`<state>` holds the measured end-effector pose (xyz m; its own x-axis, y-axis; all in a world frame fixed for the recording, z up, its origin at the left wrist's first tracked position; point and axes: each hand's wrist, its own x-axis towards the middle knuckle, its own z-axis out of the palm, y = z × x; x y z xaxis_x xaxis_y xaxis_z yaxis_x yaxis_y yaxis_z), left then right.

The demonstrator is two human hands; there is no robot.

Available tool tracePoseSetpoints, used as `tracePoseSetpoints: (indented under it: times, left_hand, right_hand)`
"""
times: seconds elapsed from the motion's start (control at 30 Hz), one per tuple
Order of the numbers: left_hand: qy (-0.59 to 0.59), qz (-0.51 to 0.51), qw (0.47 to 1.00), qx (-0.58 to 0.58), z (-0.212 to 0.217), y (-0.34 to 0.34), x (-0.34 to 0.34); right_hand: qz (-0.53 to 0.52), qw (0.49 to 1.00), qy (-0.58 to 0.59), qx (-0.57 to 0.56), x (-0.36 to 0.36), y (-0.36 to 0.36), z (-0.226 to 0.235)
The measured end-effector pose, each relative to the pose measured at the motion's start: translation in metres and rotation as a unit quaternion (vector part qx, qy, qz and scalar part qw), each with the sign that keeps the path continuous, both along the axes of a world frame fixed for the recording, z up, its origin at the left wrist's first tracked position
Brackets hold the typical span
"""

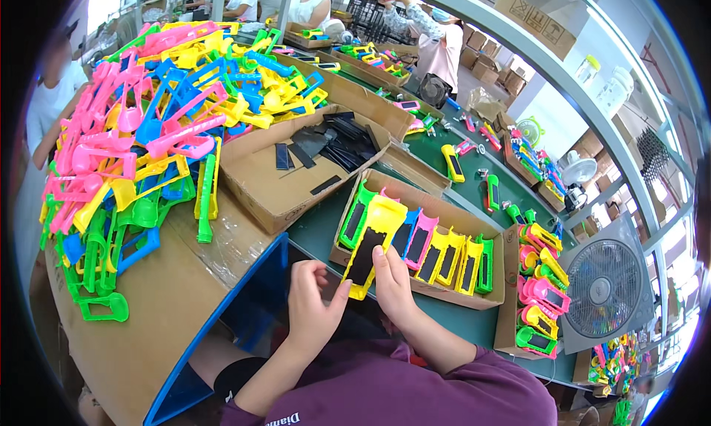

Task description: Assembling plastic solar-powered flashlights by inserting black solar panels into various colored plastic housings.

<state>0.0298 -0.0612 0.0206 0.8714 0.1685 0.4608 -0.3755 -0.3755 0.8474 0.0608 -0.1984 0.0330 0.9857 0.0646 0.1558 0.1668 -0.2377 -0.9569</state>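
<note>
A yellow plastic shell (388,214) with a dark rectangular panel (364,256) set in its face is tilted up in front of me. My right hand (395,284) grips its right side, thumb on the panel and the other fingers mostly hidden behind. On the left, my left hand (312,296) has its fingers curled closed beside the shell. Its thumb tip touches the lower left edge by the panel. Just beyond, a cardboard box (474,299) holds a row of similar shells in green, blue, pink and yellow, with dark panels.
Bare coloured plastic frames (141,145) are heaped high on cardboard at left. A shallow carton (252,176) contains loose dark panels. Another box (506,326) of panelled shells stands at right by a grey fan (603,289). A metal shelf frame (585,82) crosses overhead; other people work farther back.
</note>
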Motion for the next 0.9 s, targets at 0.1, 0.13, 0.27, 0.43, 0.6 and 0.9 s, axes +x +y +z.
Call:
tracePoseSetpoints:
  times: [0.1,0.13,0.27,0.43,0.6,0.9]
  left_hand:
    - [0.227,-0.227,0.922,-0.217,-0.019,-0.002,0.002]
    - [0.223,-0.200,0.939,-0.169,-0.013,-0.001,-0.003]
    - [0.061,-0.061,0.996,-0.014,-0.031,0.000,-0.006]
    - [0.204,-0.230,0.947,-0.090,-0.025,0.000,-0.010]
    - [0.234,-0.312,0.910,-0.141,-0.039,0.012,-0.020]
    - [0.283,-0.262,0.903,-0.191,-0.039,0.015,-0.016]
  right_hand:
    - [0.008,0.993,-0.115,-0.015,-0.006,0.024,0.006]
    - [0.020,0.991,-0.120,-0.058,-0.005,0.024,-0.001]
    - [0.022,0.987,-0.127,-0.092,-0.001,0.034,-0.015]
    - [-0.055,0.976,-0.100,-0.183,0.002,0.012,-0.009]
    - [-0.240,0.898,-0.191,-0.315,0.031,-0.086,0.008]
    - [-0.288,0.819,0.022,-0.497,0.056,-0.171,-0.023]
